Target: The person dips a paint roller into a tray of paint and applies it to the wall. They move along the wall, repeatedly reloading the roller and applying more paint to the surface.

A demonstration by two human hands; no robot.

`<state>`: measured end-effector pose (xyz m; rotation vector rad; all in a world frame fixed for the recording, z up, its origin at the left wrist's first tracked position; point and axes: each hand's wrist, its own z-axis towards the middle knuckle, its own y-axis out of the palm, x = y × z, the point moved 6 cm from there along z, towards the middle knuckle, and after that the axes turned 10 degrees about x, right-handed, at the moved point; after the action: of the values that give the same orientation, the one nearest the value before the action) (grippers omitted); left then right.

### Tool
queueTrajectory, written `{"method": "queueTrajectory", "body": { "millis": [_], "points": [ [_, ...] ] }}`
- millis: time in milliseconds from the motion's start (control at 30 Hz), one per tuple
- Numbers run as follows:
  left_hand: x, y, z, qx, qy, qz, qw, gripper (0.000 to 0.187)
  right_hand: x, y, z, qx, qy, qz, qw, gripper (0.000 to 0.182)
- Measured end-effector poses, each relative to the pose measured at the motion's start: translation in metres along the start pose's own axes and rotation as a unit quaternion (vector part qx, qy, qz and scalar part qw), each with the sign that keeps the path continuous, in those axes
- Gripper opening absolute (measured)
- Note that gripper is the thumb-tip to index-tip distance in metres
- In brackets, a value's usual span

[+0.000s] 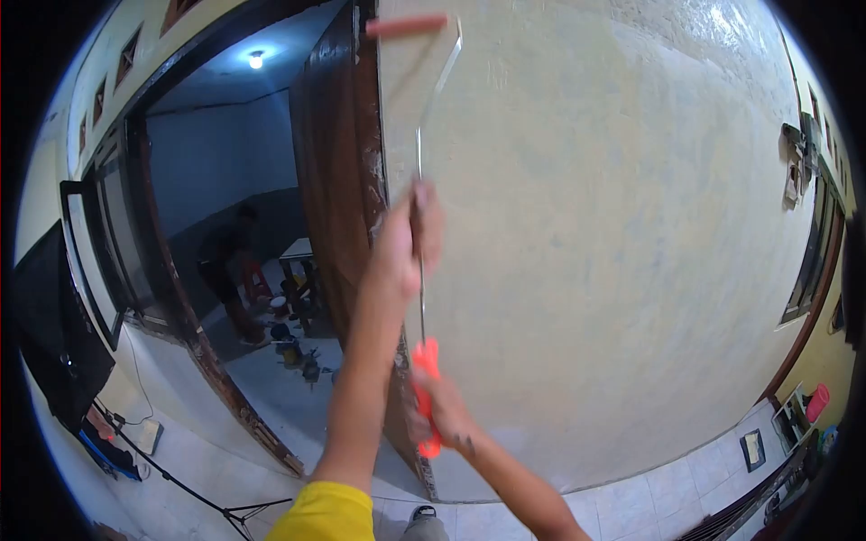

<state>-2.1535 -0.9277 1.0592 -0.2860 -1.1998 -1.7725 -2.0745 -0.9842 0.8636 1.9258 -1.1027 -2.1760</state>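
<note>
Left hand (pixel 408 236) grips the roller (pixel 408 25) shaft, right hand (pixel 437 410) clamps its handle; drifting left could smear paint onto the door frame (pixel 347 162).

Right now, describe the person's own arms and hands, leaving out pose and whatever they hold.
Both arms are bare from the wrist up. The left hand wears no glove, and its arm ends in a yellow sleeve at the shoulder. The right hand is ungloved too, with no sleeve showing.
</note>
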Motion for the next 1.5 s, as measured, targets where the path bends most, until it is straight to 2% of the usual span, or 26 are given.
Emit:
{"method": "queueTrajectory", "body": {
  "millis": [33, 67, 100, 133, 167, 267, 300, 400, 500, 567, 633, 667, 700, 733, 767, 800, 867, 900, 967, 1033, 1100, 1167, 1300, 1367, 1433, 1500],
  "points": [
    [-0.036, -0.035, -0.023, 0.074, -0.104, -0.041, 0.991, 0.025, 0.044, -0.029, 0.004, -0.021, 0.013, 0.016, 1.0, 0.044],
    [-0.07, -0.069, -0.051, 0.135, -0.098, 0.01, 0.986, 0.027, 0.09, -0.062, 0.002, -0.026, 0.029, 0.029, 0.999, 0.044],
    [-0.101, -0.094, -0.083, 0.143, -0.098, 0.021, 0.985, 0.028, 0.126, -0.094, -0.005, 0.026, -0.014, -0.038, 0.999, 0.045],
    [-0.137, -0.122, -0.115, 0.185, -0.164, -0.018, 0.969, 0.029, 0.179, -0.123, -0.018, 0.012, 0.028, -0.017, 0.999, 0.042],
    [-0.163, -0.138, -0.145, 0.152, -0.159, 0.016, 0.975, 0.032, 0.213, -0.144, -0.029, 0.021, 0.045, -0.011, 0.999, 0.04],
    [-0.231, -0.183, -0.209, 0.163, -0.207, -0.005, 0.965, 0.036, 0.297, -0.193, -0.071, 0.089, 0.066, -0.024, 0.994, 0.033],
    [-0.255, -0.199, -0.227, 0.175, -0.215, 0.003, 0.961, 0.037, 0.329, -0.225, -0.076, 0.136, 0.04, -0.132, 0.981, 0.041],
    [-0.323, -0.242, -0.279, 0.191, -0.255, 0.067, 0.946, 0.038, 0.383, -0.292, -0.096, 0.261, 0.004, -0.199, 0.945, 0.029],
    [-0.382, -0.275, -0.315, 0.193, -0.278, 0.149, 0.929, 0.038, 0.426, -0.341, -0.12, 0.336, 0.028, -0.277, 0.9, 0.035],
    [-0.428, -0.308, -0.357, 0.22, -0.282, 0.167, 0.919, 0.038, 0.484, -0.376, -0.142, 0.331, 0.152, -0.357, 0.86, 0.045],
    [-0.455, -0.32, -0.39, 0.189, -0.335, 0.199, 0.901, 0.041, 0.525, -0.394, -0.165, 0.289, 0.164, -0.439, 0.834, 0.062],
    [-0.473, -0.331, -0.408, 0.186, -0.357, 0.211, 0.891, 0.044, 0.538, -0.4, -0.18, 0.276, 0.268, -0.474, 0.792, 0.064],
    [-0.484, -0.334, -0.422, 0.185, -0.378, 0.209, 0.883, 0.045, 0.553, -0.405, -0.188, 0.204, 0.337, -0.504, 0.769, 0.063],
    [-0.496, -0.341, -0.436, 0.186, -0.378, 0.202, 0.884, 0.044, 0.574, -0.41, -0.198, 0.133, 0.3, -0.537, 0.777, 0.061],
    [-0.492, -0.335, -0.438, 0.18, -0.391, 0.205, 0.879, 0.042, 0.586, -0.412, -0.205, 0.127, 0.251, -0.455, 0.845, 0.061],
    [-0.492, -0.333, -0.439, 0.185, -0.4, 0.21, 0.873, 0.042, 0.591, -0.419, -0.209, 0.177, 0.301, -0.446, 0.824, 0.06],
    [-0.486, -0.329, -0.432, 0.191, -0.395, 0.226, 0.87, 0.041, 0.583, -0.42, -0.204, 0.204, 0.327, -0.506, 0.771, 0.059],
    [-0.482, -0.328, -0.422, 0.19, -0.381, 0.238, 0.873, 0.042, 0.591, -0.428, -0.196, 0.205, 0.323, -0.453, 0.805, 0.059],
    [-0.471, -0.326, -0.391, 0.206, -0.326, 0.246, 0.889, 0.042, 0.534, -0.419, -0.166, 0.292, 0.233, -0.463, 0.804, 0.06],
    [-0.445, -0.31, -0.345, 0.194, -0.273, 0.294, 0.895, 0.043, 0.475, -0.414, -0.131, 0.347, 0.12, -0.438, 0.821, 0.051],
    [-0.42, -0.292, -0.302, 0.156, -0.227, 0.321, 0.906, 0.043, 0.412, -0.409, -0.105, 0.362, 0.092, -0.43, 0.822, 0.048],
    [-0.409, -0.278, -0.279, 0.169, -0.226, 0.258, 0.924, 0.043, 0.365, -0.402, -0.097, 0.387, 0.08, -0.441, 0.806, 0.045],
    [-0.452, -0.275, -0.295, 0.14, -0.269, 0.275, 0.912, 0.043, 0.386, -0.436, -0.124, 0.443, 0.088, -0.485, 0.749, 0.045],
    [-0.482, -0.257, -0.321, 0.106, -0.317, 0.26, 0.906, 0.044, 0.406, -0.451, -0.155, 0.453, 0.174, -0.461, 0.743, 0.043],
    [-0.51, -0.228, -0.34, 0.008, -0.411, 0.286, 0.866, 0.041, 0.431, -0.467, -0.187, 0.483, 0.224, -0.424, 0.733, 0.04],
    [-0.54, -0.193, -0.343, -0.153, -0.383, 0.347, 0.842, 0.039, 0.457, -0.489, -0.224, 0.542, 0.187, -0.395, 0.718, 0.039]
  ]
}}
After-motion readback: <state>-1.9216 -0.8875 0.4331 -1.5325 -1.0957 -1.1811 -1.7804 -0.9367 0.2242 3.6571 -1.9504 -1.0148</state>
